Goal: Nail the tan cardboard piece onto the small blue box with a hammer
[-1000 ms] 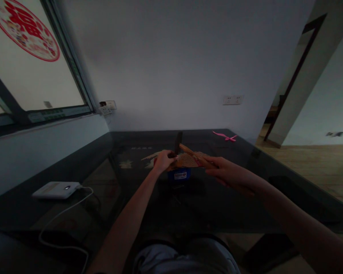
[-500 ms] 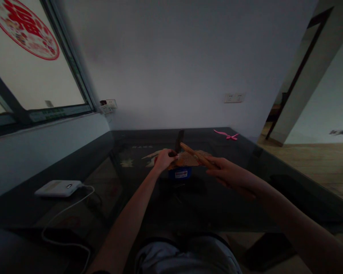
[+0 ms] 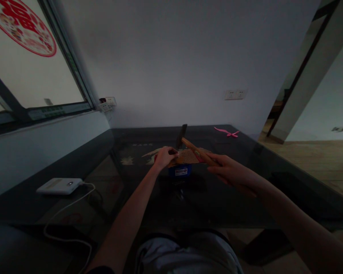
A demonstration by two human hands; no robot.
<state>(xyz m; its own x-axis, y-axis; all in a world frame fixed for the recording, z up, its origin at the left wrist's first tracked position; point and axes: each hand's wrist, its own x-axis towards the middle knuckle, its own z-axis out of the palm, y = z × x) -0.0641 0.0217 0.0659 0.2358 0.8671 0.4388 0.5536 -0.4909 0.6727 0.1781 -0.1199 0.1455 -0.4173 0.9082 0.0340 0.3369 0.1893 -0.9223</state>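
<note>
My right hand [image 3: 230,169] is wrapped round the wooden handle of a hammer [image 3: 198,150]. The hammer's dark head points up and hangs just over a brown, bumpy-surfaced piece [image 3: 187,156], close to my left fingers. A blue container [image 3: 180,170] with a white label stands under that piece, on the dark table. My left hand [image 3: 165,156] is at the left part of the brown piece, thumb and forefinger pinched together. Whatever sits between those fingertips is too small and dark to make out.
A white power bank [image 3: 60,186] with a white cable [image 3: 61,211] lies on the left of the dark glossy table [image 3: 125,205]. A pink ribbon [image 3: 228,133] lies at the back right. The wall [image 3: 171,76] rises behind the table, and a window [image 3: 31,76] is at left.
The hammer head has lifted slightly and tilted to the right. My left hand keeps its pinch at the same spot. The view has shifted a little.
</note>
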